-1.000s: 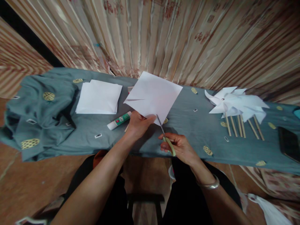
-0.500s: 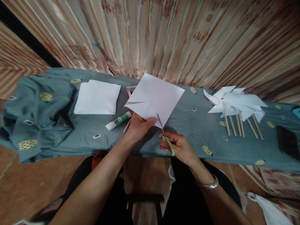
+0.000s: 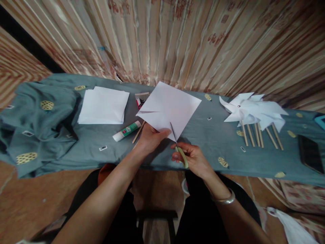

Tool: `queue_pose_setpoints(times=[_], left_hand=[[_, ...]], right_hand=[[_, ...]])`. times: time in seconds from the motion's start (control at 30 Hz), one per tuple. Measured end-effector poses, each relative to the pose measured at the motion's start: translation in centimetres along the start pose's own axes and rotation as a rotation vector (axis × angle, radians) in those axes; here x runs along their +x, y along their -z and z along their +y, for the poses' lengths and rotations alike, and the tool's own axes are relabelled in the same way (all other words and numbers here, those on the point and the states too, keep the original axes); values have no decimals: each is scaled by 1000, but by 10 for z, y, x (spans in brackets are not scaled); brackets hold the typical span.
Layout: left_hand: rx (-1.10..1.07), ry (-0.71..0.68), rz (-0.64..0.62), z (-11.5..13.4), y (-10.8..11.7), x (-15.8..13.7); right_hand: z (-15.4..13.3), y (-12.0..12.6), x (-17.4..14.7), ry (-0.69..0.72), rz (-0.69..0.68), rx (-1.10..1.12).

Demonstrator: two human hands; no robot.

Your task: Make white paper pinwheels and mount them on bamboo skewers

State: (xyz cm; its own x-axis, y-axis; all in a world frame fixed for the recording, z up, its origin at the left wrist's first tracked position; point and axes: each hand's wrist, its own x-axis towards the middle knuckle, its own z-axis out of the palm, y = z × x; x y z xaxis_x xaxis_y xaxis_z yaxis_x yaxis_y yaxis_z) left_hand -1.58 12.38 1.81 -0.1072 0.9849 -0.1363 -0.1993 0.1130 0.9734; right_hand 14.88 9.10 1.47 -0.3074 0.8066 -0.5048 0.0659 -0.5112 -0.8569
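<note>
A white square sheet of paper (image 3: 172, 105), turned cornerwise, is raised over the table with a slit running in from its left corner. My left hand (image 3: 151, 138) pinches its lower left edge, thumb on top and the other fingers hidden beneath. In my right hand (image 3: 194, 158) are scissors (image 3: 182, 156) with pale green handles. Their blades lie at the sheet's bottom corner and point toward its middle. Close to my left hand are a glue stick (image 3: 127, 131) and a thin wooden stick (image 3: 138, 133), partly under the paper.
A stack of white paper (image 3: 104, 105) lies to the left, near bunched cloth (image 3: 43, 125). Several paper pinwheels (image 3: 254, 109) on sticks and a dark phone (image 3: 310, 154) lie on the right. A small packet (image 3: 141, 99) sits behind the sheet. A curtain (image 3: 162, 40) hangs along the table's far side.
The view has shifted slightly, and the sheet sits a little lower and to the right, showing more of the packet behind it. Both hands keep their holds.
</note>
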Motion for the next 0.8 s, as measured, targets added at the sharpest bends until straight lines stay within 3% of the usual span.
queue_pose_setpoints(times=[0.8], left_hand=[[20, 93, -17, 7, -6, -9]], right_hand=[[-1, 1, 1, 29, 45, -11]])
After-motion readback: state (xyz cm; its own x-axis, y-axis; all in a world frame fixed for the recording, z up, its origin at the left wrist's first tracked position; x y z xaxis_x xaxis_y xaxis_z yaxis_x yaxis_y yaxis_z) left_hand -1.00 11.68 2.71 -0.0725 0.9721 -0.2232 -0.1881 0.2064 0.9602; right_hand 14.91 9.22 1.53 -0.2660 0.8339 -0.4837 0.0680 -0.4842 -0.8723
